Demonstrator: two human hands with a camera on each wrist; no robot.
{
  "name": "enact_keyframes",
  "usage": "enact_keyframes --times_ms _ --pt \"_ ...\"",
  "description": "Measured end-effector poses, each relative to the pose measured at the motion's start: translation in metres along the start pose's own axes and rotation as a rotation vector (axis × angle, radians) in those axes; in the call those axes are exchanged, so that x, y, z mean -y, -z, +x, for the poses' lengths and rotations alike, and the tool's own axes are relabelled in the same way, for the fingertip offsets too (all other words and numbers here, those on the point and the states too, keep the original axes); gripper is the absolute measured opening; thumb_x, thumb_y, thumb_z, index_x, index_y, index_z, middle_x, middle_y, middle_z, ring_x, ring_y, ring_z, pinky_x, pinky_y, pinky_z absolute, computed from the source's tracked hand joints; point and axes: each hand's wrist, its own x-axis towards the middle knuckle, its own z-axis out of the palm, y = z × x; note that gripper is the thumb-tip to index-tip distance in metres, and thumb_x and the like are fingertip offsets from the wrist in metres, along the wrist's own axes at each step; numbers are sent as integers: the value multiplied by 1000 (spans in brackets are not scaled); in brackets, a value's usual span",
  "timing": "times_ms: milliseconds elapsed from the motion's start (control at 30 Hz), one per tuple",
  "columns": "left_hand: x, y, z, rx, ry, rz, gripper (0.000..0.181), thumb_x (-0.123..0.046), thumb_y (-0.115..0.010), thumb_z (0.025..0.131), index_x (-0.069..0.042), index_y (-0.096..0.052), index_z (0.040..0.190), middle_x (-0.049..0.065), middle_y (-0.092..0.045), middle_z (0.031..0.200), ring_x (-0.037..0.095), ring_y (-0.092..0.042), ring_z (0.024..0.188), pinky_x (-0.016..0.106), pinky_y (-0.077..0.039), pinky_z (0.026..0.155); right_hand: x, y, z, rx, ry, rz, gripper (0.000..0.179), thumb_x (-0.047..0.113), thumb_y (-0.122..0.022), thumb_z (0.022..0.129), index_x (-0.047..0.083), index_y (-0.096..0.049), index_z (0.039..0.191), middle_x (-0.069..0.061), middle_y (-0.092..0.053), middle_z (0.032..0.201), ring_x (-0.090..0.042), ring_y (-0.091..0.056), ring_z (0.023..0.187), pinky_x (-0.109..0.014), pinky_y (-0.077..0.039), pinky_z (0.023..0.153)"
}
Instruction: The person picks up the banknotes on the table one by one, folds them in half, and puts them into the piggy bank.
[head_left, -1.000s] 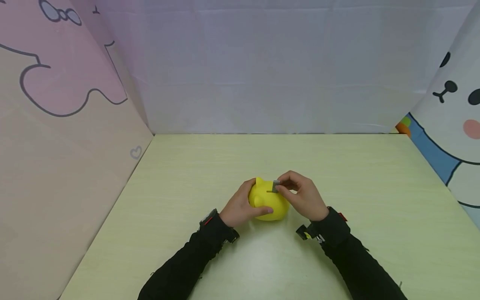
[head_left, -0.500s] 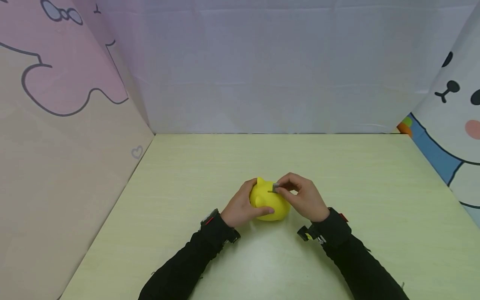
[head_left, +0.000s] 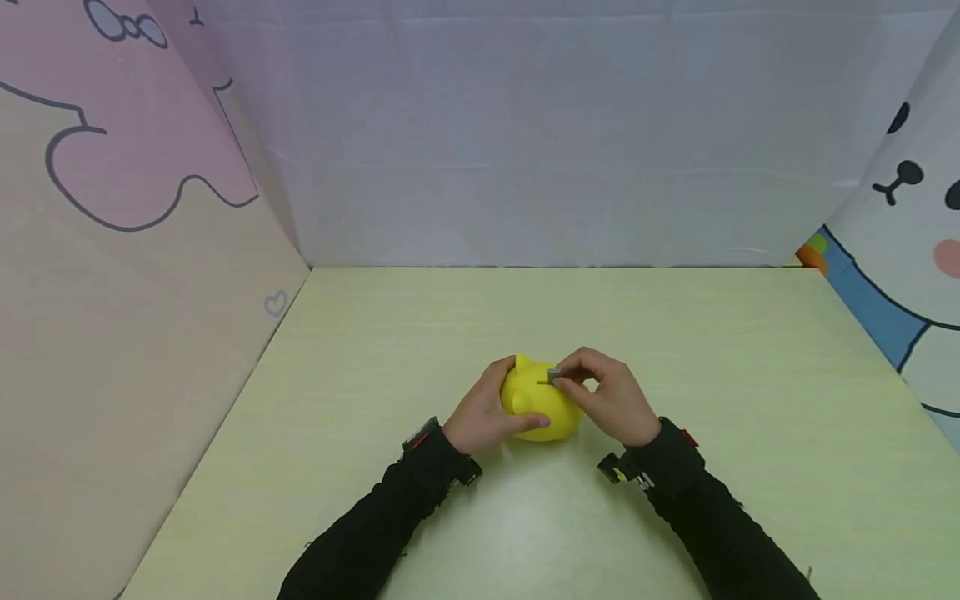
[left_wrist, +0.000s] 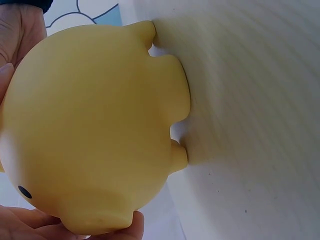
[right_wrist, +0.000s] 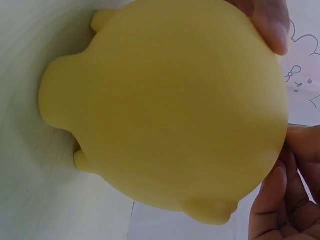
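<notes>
A yellow piggy bank (head_left: 553,417) stands on its feet on the table in the head view. My left hand (head_left: 480,412) holds its left side, thumb across the near face. In the left wrist view, fingertips (left_wrist: 136,225) lie against the piggy bank's snout (left_wrist: 97,217). Thumb and fingers of my right hand (head_left: 611,400) pinch a small flat grey piece (head_left: 553,374) at the slot (head_left: 543,382) on top. Its lower edge meets the slot; how deep it sits is hidden. The body of the piggy bank (right_wrist: 185,100) covers most of the right wrist view.
The pale wooden table (head_left: 420,325) extends around both hands. A plain pale sheet (head_left: 480,150) hangs behind it. Printed cloths with cartoon figures flank it at the left (head_left: 135,350) and the right (head_left: 930,350).
The grey piece shows less above the slot than a second ago, and the right fingers have come slightly down with it. The left hand keeps its hold on the piggy bank.
</notes>
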Motion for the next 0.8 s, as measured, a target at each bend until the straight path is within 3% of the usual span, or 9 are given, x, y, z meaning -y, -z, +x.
enact_keyframes --times_ms 467,800 --pt "1 -1 1 1 10 -2 95 -36 -79 82 -7 -23 153 11 -41 143 19 -50 106 33 -46 91 0 1 -1 11 4 -22 15 5 -70 89 8 -66 104 -3 -67 96 -10 -60 82 -24 -53 77" --pt "1 -1 0 -4 12 -2 95 -37 -79 83 -5 -23 153 13 -39 145 21 -50 105 33 -46 91 2 2 -1 -43 59 -19 14 7 -69 91 8 -67 104 -3 -68 96 -10 -62 84 -25 -53 76"
